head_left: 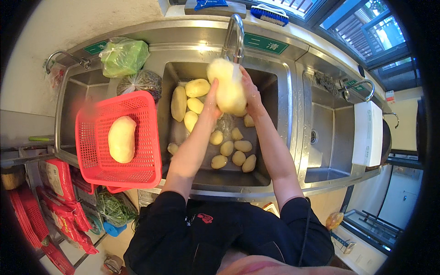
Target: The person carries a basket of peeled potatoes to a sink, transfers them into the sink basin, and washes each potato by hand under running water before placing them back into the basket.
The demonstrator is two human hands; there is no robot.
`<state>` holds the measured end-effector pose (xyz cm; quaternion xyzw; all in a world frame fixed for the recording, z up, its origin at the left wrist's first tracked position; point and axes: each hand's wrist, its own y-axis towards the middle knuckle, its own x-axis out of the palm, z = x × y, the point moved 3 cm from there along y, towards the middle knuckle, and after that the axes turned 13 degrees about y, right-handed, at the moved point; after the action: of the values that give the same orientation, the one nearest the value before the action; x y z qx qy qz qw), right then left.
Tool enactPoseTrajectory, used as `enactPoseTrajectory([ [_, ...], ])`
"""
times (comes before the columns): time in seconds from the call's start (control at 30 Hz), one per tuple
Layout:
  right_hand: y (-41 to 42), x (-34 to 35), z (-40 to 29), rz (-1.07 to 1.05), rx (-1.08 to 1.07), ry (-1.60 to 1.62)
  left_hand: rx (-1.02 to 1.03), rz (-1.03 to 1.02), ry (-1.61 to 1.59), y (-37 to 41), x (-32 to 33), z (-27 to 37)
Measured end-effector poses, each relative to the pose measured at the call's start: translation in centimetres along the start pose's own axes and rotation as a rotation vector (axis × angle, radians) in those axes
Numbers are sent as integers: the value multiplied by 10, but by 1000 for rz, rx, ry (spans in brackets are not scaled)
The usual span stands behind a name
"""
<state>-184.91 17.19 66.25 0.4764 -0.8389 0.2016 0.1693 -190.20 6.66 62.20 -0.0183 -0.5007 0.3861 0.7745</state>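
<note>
My left hand (213, 99) and my right hand (251, 91) hold a large, pale peeled root vegetable (229, 87) between them under the curved metal faucet (235, 37). Water runs over it, and its outline is blurred. Below, in the middle steel sink basin (220, 177), lie several peeled potatoes (227, 148) and, at the left, several larger pale tubers (178, 103). Left of my arms, a red plastic basket (156, 144) holds one large peeled tuber (122, 139).
Behind the basket are a bagged green block (125, 58) and a dark bagged item (141, 83). At the right is another sink basin (323, 137) with a white box (367, 134) on its far edge. A blue brush (270, 15) lies on the sill.
</note>
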Motion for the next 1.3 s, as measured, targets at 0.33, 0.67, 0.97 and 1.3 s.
enactPoseTrajectory([
  [0.33,-73,-86,107,-225,519,-582,202,49,188,-34,-3,97],
  [0.67,-92,-87,255,-201,483,-1286,366,457,579,-224,-110,216],
  [0.97,-95,-65,299,-173,410,-1565,312,846,973,-332,-231,313],
  [1.3,-37,-52,191,298,295,121,21,667,1056,-295,-325,299],
])
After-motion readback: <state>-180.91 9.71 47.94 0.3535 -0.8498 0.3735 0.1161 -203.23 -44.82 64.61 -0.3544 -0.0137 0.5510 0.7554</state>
